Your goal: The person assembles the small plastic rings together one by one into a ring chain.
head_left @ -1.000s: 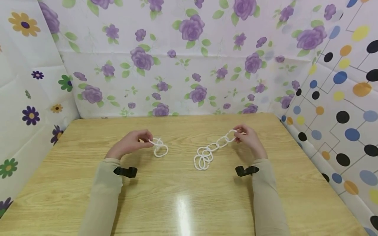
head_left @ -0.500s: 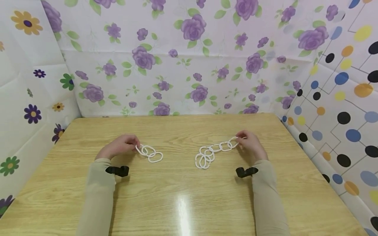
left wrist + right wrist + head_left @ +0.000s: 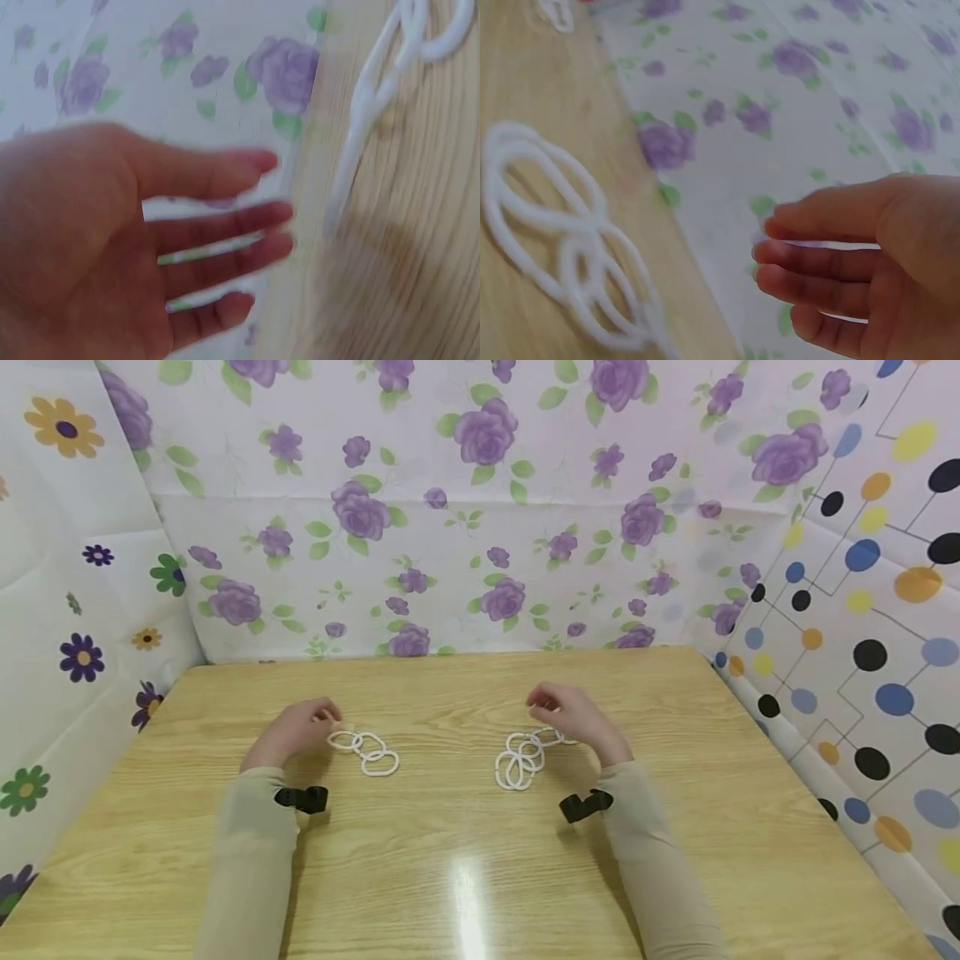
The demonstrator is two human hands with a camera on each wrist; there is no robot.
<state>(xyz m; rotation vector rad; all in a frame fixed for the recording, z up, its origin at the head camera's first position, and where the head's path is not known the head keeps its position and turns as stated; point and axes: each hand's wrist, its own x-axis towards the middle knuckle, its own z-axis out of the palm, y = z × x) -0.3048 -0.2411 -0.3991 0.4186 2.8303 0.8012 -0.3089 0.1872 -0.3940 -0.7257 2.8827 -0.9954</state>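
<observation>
Three linked white plastic chain links [image 3: 371, 755] lie on the table at the left. My left hand [image 3: 298, 727] is just beside their outer end, its fingers loosely bent and holding nothing. In the left wrist view, thumb and fingers stand apart, off the white links [image 3: 364, 105]. A longer white chain [image 3: 527, 755] lies bunched right of the middle, several links overlapping. Above its far end hovers my right hand [image 3: 573, 714], covering some links. The right wrist view shows that hand [image 3: 840, 270] with relaxed fingers and nothing in them, the bunched chain [image 3: 592, 225] off to its side.
The wooden table [image 3: 420, 860] reaches back to a wall sheet [image 3: 435, 568] printed with purple roses. Patterned sheets also stand along its left and right sides. A black wrist camera [image 3: 303, 798] sits on each sleeve.
My left hand has drawn its short chain leftward and let go of it. My right hand has laid down the end of the longer chain and moved left over it.
</observation>
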